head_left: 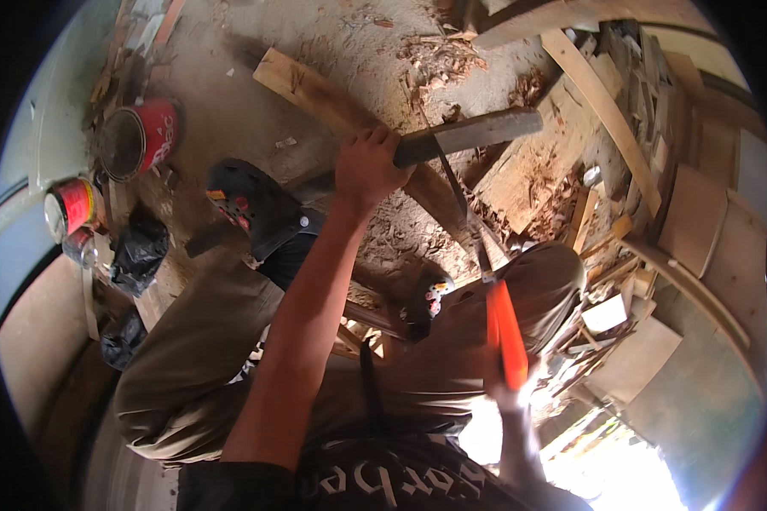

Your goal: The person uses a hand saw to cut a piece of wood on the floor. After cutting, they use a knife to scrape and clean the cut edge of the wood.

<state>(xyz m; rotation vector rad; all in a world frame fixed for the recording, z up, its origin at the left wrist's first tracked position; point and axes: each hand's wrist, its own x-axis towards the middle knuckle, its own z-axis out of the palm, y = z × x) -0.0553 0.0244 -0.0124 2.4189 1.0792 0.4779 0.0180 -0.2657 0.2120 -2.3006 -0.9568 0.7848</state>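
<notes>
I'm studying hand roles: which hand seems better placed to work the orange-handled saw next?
Probably the right hand: it holds the saw, whose blade reaches the dark board. The left hand is occupied, gripping that board.

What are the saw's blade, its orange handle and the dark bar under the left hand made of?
Blade: probably bare metal; thin, dark grey.
Orange handle: likely plastic; even, bright colour, though motion blur hides its surface.
Dark bar: seemingly weathered wood; dull grey faces, squared edges.
</notes>
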